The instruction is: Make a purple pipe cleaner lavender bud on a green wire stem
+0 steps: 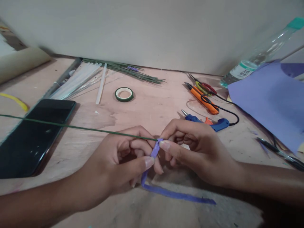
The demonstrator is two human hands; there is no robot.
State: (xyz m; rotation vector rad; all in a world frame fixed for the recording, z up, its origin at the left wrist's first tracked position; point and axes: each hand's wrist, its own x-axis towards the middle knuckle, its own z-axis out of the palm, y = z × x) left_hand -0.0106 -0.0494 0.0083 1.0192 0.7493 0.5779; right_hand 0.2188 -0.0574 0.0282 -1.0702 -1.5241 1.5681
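Between thumb and fingers, my left hand [118, 158] pinches a narrow purple paper strip [175, 193], whose loose tail hangs down and trails right along the table. A thin green floral wire [78, 126] runs in from the left edge, above my left hand, to the strip's upper end. There my right hand [194, 148] grips the wire's tip, where purple paper is wrapped round it. Both hands are closed and nearly touching. Fingers hide part of the strip.
A black phone [38, 136] lies left, near glue sticks [78, 79] and green wires [133, 72]. Green floral tape [124, 94] sits mid-table. Right are an orange cutter [204, 99], scissors [206, 88], a blue glue gun [218, 124], a pen [280, 153], purple paper [266, 101] and a bottle [258, 57].
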